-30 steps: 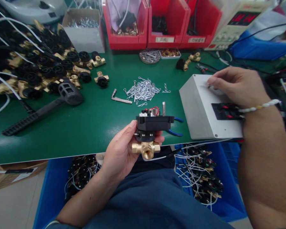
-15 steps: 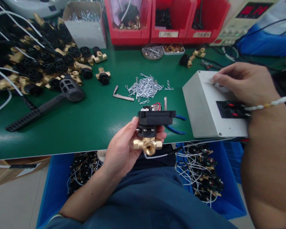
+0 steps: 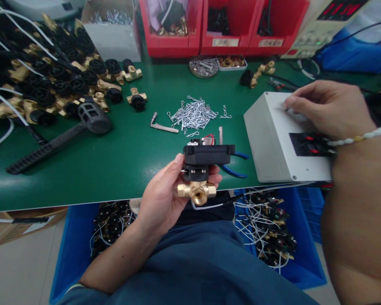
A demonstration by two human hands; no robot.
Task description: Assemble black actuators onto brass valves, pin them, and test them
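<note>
My left hand (image 3: 163, 190) is closed around a motorized brass valve (image 3: 197, 190), held upright over the table's front edge. Its black actuator housing (image 3: 208, 155) is uncovered on top, where a red wire shows. A white cable (image 3: 209, 207) runs from the valve to the right. My right hand (image 3: 332, 103) reaches over a grey control box (image 3: 268, 140), thumb and finger pinched on a small metal toggle switch (image 3: 286, 109) on its top face. A black terminal block with red tabs (image 3: 307, 144) sits below that wrist. Blue-handled pliers (image 3: 236, 173) lie partly behind the valve.
Loose spring clips (image 3: 195, 113) are heaped mid-table. A black mallet (image 3: 93, 118) and many brass valve bodies (image 3: 60, 87) lie left. Red bins (image 3: 174, 48) and a power supply (image 3: 325, 31) line the back. Blue crates (image 3: 305, 258) of wired valves stand below the edge.
The red digits on the power supply's display look different. Both hands keep their places on the valve and the switch; the view has shifted slightly.
</note>
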